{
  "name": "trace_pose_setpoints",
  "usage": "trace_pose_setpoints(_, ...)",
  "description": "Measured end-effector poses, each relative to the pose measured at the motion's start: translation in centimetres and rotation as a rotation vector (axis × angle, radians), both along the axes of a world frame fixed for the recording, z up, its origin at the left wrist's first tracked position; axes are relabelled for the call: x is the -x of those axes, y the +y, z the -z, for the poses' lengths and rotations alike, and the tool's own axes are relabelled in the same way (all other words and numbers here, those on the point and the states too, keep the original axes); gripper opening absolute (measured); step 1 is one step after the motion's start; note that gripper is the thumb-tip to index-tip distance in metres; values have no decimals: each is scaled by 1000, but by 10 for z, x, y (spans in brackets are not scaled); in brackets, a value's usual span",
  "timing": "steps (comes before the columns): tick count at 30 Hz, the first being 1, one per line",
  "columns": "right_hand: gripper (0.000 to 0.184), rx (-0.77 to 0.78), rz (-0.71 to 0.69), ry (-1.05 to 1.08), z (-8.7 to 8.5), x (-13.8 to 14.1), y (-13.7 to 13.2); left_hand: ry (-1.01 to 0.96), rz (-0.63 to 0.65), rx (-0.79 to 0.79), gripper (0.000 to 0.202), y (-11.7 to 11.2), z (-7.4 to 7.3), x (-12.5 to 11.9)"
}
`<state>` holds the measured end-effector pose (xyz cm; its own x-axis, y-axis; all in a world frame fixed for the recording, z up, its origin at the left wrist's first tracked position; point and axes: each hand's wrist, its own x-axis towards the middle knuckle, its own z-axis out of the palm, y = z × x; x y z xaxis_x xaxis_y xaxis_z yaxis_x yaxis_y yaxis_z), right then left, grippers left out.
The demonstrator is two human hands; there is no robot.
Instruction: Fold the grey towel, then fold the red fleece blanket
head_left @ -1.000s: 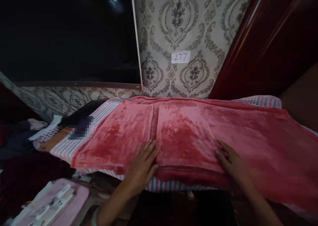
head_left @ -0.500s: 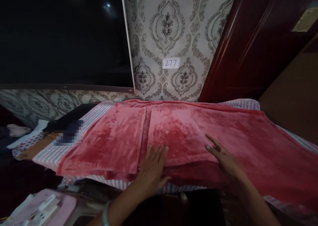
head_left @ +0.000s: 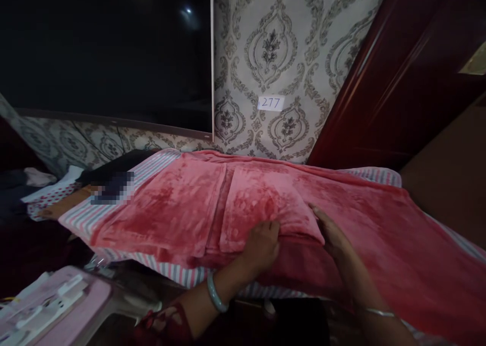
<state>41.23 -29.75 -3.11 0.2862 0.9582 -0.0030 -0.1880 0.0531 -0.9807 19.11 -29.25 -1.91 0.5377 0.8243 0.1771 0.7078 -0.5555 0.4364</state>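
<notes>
A red plush blanket (head_left: 379,244) lies spread over a striped cloth (head_left: 81,219). On it rest two flat rectangular pieces of the same plush, a left piece (head_left: 167,204) and a middle piece (head_left: 266,199), with a narrow gap between them. My left hand (head_left: 262,247) is closed on the front edge of the middle piece, its fingers curled into the plush and the thumb hidden. Against the right edge of that piece, my right hand (head_left: 331,230) has its fingers stretched out. Between my hands the piece bulges up, its front right corner raised.
Behind stand a large dark television (head_left: 110,57) and a patterned wall with a paper label (head_left: 271,103). A dark red wooden panel (head_left: 353,98) rises at back right. At lower left is a pink stool (head_left: 91,295) with a white power strip (head_left: 56,305).
My left hand has slid right along the front edge and gone from flat to curled on the plush. My right hand has come against the piece's right edge. The middle piece now bulges.
</notes>
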Motion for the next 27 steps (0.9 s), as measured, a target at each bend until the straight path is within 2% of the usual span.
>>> trace_pose_setpoints(2, 40, -32, 11, -8, 6, -6, 7, -8, -11, 16, 47, 0, -5, 2)
trace_pose_setpoints(4, 36, -10, 12, -9, 6, -8, 28, -17, -18, 22, 45, -1, -8, 2)
trace_pose_setpoints(9, 37, 213, -37, -78, -5, -12, 116, -71, -11, 32, 46, 0, -9, 2)
trace_pose_setpoints(12, 52, 274, 41, -236, -18, -13, 152, -175, -21, 18, 56, 4, -11, 8)
trace_pose_setpoints(16, 74, 103, 86, -357, -54, 1, 179, -435, -32, -76, 62, 9, -22, 24)
trace_pose_setpoints(19, 85, -50, 40, -409, -92, 30, 198, -665, -66, -152, 52, 8, -37, 43)
trace_pose_setpoints(22, 90, -170, -48, -470, -131, 74, 218, -859, -151, -167, 39, 4, -55, 69)
trace_pose_setpoints(25, 94, -267, -178, -519, -162, 141, 237, -1046, -273, -155, 27, 4, -68, 103)
trace_pose_setpoints(27, 96, -331, -273, -541, -171, 197, 245, -1195, -407, -157, 23, 6, -67, 131)
